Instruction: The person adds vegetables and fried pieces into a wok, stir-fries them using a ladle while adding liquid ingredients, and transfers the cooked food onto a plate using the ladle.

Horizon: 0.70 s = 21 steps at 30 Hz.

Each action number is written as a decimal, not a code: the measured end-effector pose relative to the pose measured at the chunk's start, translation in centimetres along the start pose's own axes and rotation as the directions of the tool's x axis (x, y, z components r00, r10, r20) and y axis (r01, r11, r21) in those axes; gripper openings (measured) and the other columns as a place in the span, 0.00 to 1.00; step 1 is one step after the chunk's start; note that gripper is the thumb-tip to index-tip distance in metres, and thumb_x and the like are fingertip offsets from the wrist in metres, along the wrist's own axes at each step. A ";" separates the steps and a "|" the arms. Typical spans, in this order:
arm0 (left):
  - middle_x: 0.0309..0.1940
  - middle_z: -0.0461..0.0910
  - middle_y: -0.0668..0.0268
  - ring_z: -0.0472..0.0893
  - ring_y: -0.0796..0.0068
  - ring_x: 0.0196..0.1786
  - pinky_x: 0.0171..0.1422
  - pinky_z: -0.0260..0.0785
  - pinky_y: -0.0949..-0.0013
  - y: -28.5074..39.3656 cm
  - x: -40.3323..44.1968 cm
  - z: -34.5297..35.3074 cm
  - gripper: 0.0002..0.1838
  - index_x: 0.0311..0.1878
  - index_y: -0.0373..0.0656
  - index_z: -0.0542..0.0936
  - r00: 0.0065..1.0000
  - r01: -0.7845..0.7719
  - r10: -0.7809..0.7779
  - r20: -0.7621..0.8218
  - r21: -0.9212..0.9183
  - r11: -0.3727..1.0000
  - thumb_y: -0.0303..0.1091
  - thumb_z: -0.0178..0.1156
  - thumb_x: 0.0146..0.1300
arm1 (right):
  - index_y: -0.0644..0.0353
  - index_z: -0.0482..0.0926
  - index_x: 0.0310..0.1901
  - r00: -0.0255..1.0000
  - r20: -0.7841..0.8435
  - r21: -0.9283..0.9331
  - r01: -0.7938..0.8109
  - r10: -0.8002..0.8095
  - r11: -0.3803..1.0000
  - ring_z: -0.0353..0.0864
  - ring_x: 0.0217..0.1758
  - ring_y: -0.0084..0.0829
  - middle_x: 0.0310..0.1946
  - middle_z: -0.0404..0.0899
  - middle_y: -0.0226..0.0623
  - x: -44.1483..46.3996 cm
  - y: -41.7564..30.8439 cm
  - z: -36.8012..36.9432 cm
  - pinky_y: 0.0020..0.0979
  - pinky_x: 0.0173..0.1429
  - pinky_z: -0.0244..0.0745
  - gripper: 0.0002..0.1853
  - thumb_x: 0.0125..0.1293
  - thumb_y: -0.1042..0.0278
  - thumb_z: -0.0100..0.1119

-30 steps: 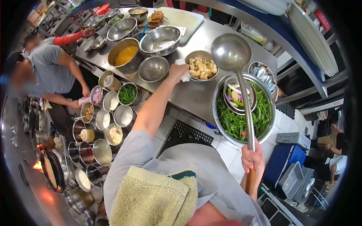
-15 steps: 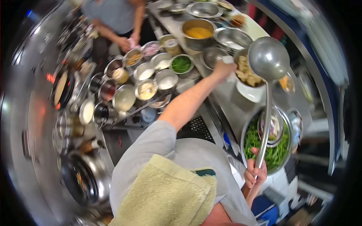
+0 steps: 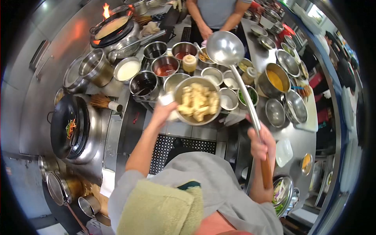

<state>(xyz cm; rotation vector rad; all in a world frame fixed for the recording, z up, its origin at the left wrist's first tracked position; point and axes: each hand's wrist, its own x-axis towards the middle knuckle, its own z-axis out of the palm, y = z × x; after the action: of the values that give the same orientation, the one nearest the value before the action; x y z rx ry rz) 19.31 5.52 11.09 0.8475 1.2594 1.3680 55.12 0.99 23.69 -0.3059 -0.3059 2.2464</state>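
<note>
My left hand (image 3: pixel 161 113) grips the rim of a steel bowl (image 3: pixel 185 118), with a white cloth (image 3: pixel 167 101) between hand and metal. Pale yellow chunks of food (image 3: pixel 198 102) fill the bowl, which hangs in the air in front of me. In my right hand (image 3: pixel 261 141) is a large steel ladle (image 3: pixel 225 48), held by its handle with the round cup raised. Beyond the bowl stand pots of sauces, among them a red one (image 3: pixel 165 67) and a dark one (image 3: pixel 144 84). At the left, a black wok (image 3: pixel 62 129) holds a few vegetable strips (image 3: pixel 71 128).
Flames rise behind another wok (image 3: pixel 113 29) at the upper left. A person (image 3: pixel 217 15) stands across the pots, hands low. On the right counter (image 3: pixel 299 156) are a pot of orange liquid (image 3: pixel 275 80), a white dish (image 3: pixel 284 152) and a colander (image 3: pixel 295 107).
My left hand has lifted the bowl of chunks off the right counter and carried it left. The view has swung left to the stoves. The ladle stays in my right hand.
</note>
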 end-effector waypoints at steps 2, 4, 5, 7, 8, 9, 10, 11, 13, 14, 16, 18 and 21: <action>0.40 0.82 0.65 0.81 0.76 0.41 0.45 0.73 0.72 1.3 -3.1 -6.0 0.19 0.48 0.35 0.79 0.985 -0.009 0.020 -0.169 0.069 0.998 0.23 0.60 0.49 | 0.64 0.57 0.64 1.000 -0.014 -0.255 -0.023 0.020 0.967 0.59 0.12 0.14 0.26 0.62 0.28 7.3 -1.7 0.0 0.18 0.08 0.58 0.25 0.69 0.70 0.50; 0.40 0.82 0.63 0.82 0.75 0.39 0.43 0.74 0.73 2.1 -6.4 -10.4 0.18 0.48 0.33 0.78 0.955 0.017 -0.029 -0.296 -0.043 0.999 0.22 0.59 0.51 | 0.65 0.64 0.56 0.992 -0.119 -0.697 -0.105 0.030 0.709 0.60 0.12 0.15 0.24 0.63 0.26 14.3 -3.3 1.0 0.19 0.10 0.58 0.18 0.67 0.68 0.51; 0.40 0.82 0.62 0.82 0.74 0.39 0.42 0.74 0.73 2.9 -8.1 -12.0 0.18 0.48 0.33 0.78 0.922 0.056 -0.065 -0.382 -0.035 0.998 0.21 0.59 0.50 | 0.64 0.63 0.59 0.979 -0.201 -0.823 -0.183 0.026 0.538 0.60 0.13 0.14 0.22 0.63 0.25 17.5 -3.6 1.5 0.20 0.11 0.57 0.21 0.66 0.70 0.52; 0.43 0.81 0.62 0.81 0.72 0.42 0.45 0.74 0.70 2.3 -10.6 -15.1 0.20 0.51 0.33 0.76 0.828 0.066 -0.112 -0.550 -0.103 0.993 0.20 0.59 0.51 | 0.62 0.66 0.60 0.960 -0.280 -0.929 -0.276 0.019 0.247 0.61 0.14 0.14 0.19 0.64 0.23 22.8 -4.3 1.7 0.20 0.12 0.58 0.22 0.63 0.71 0.53; 0.46 0.80 0.62 0.80 0.71 0.45 0.48 0.73 0.70 1.5 -11.8 -17.0 0.22 0.53 0.32 0.75 0.802 0.051 -0.126 -0.584 -0.143 0.988 0.20 0.58 0.51 | 0.62 0.68 0.57 0.958 -0.286 -0.947 -0.288 0.037 0.144 0.62 0.14 0.14 0.19 0.64 0.22 25.0 -4.7 1.3 0.20 0.13 0.59 0.20 0.62 0.72 0.54; 0.47 0.79 0.60 0.80 0.71 0.46 0.49 0.73 0.70 0.2 -12.9 -18.8 0.23 0.54 0.32 0.74 0.770 0.054 -0.136 -0.624 -0.150 0.987 0.20 0.58 0.51 | 0.62 0.70 0.53 0.949 -0.309 -0.949 -0.312 0.065 0.041 0.64 0.15 0.14 0.18 0.65 0.22 26.8 -5.3 0.6 0.20 0.14 0.62 0.18 0.62 0.71 0.55; 0.47 0.79 0.60 0.80 0.71 0.46 0.49 0.73 0.70 -0.1 -13.6 -19.3 0.23 0.54 0.32 0.74 0.774 0.058 -0.146 -0.617 -0.160 0.985 0.20 0.58 0.51 | 0.62 0.70 0.53 0.946 -0.318 -0.947 -0.321 0.057 0.034 0.64 0.15 0.14 0.18 0.65 0.22 27.9 -5.2 1.0 0.20 0.14 0.62 0.18 0.62 0.71 0.55; 0.47 0.79 0.60 0.80 0.70 0.46 0.49 0.72 0.70 0.1 -14.3 -19.7 0.23 0.54 0.31 0.73 0.746 0.018 -0.141 -0.650 -0.192 0.981 0.19 0.57 0.51 | 0.64 0.70 0.47 0.943 -0.330 -0.941 -0.324 0.051 -0.099 0.66 0.14 0.17 0.17 0.66 0.25 29.1 -4.9 1.3 0.22 0.14 0.63 0.13 0.62 0.70 0.55; 0.47 0.78 0.59 0.79 0.69 0.46 0.49 0.72 0.70 0.5 -14.7 -19.9 0.23 0.54 0.31 0.73 0.708 -0.018 -0.148 -0.690 -0.227 0.974 0.19 0.57 0.51 | 0.65 0.71 0.42 0.939 -0.342 -0.882 -0.310 0.030 -0.356 0.69 0.14 0.22 0.16 0.69 0.29 31.0 -4.8 1.2 0.25 0.15 0.66 0.11 0.62 0.67 0.56; 0.47 0.78 0.59 0.79 0.69 0.46 0.49 0.72 0.70 0.6 -14.9 -19.9 0.23 0.53 0.30 0.73 0.698 -0.020 -0.153 -0.699 -0.233 0.972 0.19 0.56 0.50 | 0.65 0.71 0.42 0.936 -0.350 -0.878 -0.314 0.039 -0.361 0.69 0.14 0.22 0.16 0.69 0.29 31.6 -4.7 0.8 0.25 0.15 0.66 0.11 0.62 0.67 0.56; 0.46 0.78 0.59 0.79 0.69 0.46 0.49 0.72 0.70 0.4 -15.0 -19.7 0.23 0.53 0.30 0.73 0.678 -0.024 -0.163 -0.717 -0.243 0.970 0.19 0.56 0.50 | 0.64 0.71 0.43 0.961 -0.273 -0.790 -0.205 0.032 -0.577 0.71 0.14 0.22 0.16 0.70 0.30 32.8 -4.8 0.0 0.25 0.15 0.66 0.13 0.61 0.66 0.57; 0.46 0.78 0.59 0.79 0.69 0.45 0.49 0.72 0.70 0.1 -14.7 -19.0 0.23 0.53 0.30 0.72 0.659 -0.035 -0.170 -0.733 -0.256 0.966 0.19 0.57 0.50 | 0.64 0.71 0.45 0.958 -0.279 -0.781 -0.184 0.071 -0.597 0.71 0.14 0.24 0.16 0.69 0.31 33.9 -5.2 -0.6 0.27 0.16 0.67 0.14 0.61 0.66 0.56; 0.47 0.77 0.58 0.79 0.67 0.47 0.50 0.72 0.69 0.4 -14.0 -16.0 0.24 0.55 0.30 0.71 0.617 -0.029 -0.188 -0.764 -0.261 0.965 0.21 0.56 0.50 | 0.63 0.69 0.43 0.877 -0.470 -0.808 -0.385 0.095 -0.445 0.70 0.15 0.24 0.18 0.68 0.31 34.4 -5.6 0.0 0.28 0.13 0.65 0.11 0.62 0.68 0.52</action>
<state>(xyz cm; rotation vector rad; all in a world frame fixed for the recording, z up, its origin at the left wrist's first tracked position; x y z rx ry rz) 6.87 -11.71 10.37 -0.0587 1.6937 1.8655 37.51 31.01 21.49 -1.6871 -2.4174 1.4890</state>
